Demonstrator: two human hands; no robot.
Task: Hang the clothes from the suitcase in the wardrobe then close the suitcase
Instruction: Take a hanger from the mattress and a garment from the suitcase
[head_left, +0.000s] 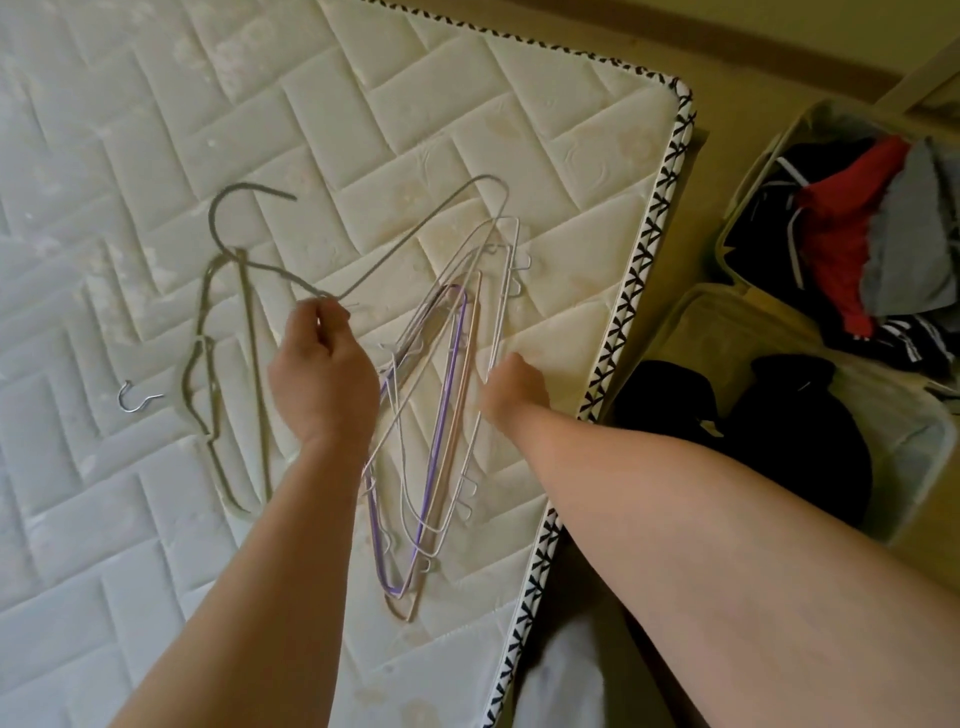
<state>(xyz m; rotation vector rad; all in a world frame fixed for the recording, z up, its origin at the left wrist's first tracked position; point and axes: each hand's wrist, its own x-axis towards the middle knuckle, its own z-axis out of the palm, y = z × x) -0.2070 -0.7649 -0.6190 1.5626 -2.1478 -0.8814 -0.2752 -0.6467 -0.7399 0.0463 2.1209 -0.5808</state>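
Lying on quilted mattress (156, 130), wire hangers (440, 415), open suitcase (685, 317) alongside on floor (519, 26)

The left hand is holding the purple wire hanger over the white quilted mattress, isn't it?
Not quite. The head view shows the left hand pinching the grey wire hanger over the white quilted mattress; the purple wire hanger lies on it.

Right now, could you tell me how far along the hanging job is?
Nothing looks done yet. In hand: the left hand pinches a grey hanger over the mattress, right hand at the hanger pile. Left: clothes fill the open suitcase.
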